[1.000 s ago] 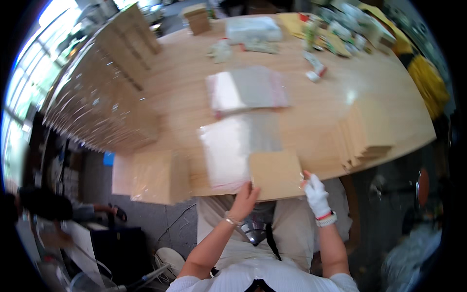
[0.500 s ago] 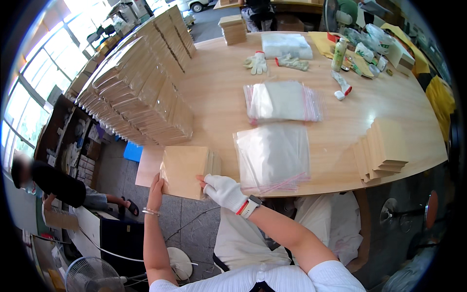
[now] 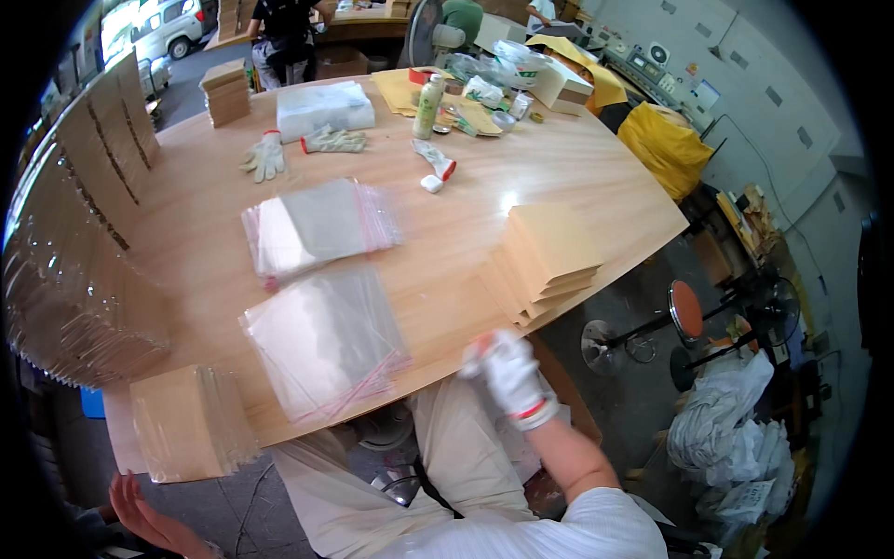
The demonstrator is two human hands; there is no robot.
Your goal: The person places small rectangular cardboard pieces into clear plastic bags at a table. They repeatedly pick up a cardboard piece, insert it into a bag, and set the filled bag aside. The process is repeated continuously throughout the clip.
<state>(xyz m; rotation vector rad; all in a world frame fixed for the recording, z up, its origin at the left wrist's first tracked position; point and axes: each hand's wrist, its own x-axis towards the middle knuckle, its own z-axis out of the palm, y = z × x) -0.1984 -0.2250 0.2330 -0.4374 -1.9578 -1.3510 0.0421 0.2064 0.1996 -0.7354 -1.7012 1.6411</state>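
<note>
At the near edge of the desk (image 3: 447, 233), spotted the right hand (image 3: 507, 373) in a white glove, motion-blurred, just over the rim. Could not tell whether clenched or released; saw nothing held in it. Found the left hand (image 3: 149, 517) bare, low at the left and below desk level, palm up, fingers spread, holding nothing.

Logged the near pile of clear bags (image 3: 321, 340) to the left of the right hand, near it but not touching, with its red-striped edges pointing toward the body. Placed the tan card stack (image 3: 545, 256) just beyond and right of that hand, fanned out at the desk's right edge, also apart from it. Noted the stack of bagged cards (image 3: 186, 419) at the lower-left corner of the desk, just above the left hand, no contact seen.

Judged best handling as: peel one bag only off the slippery pile, pinching at the striped mouth; lift one card off the fanned stack by its corner so as not to drag the sheets beneath; keep the bare hand for the film, since the glove would grip it poorly.

Also marked a second bag pile (image 3: 317, 224) farther back, loose gloves (image 3: 265, 154) and a bottle (image 3: 428, 104) beyond.
</note>
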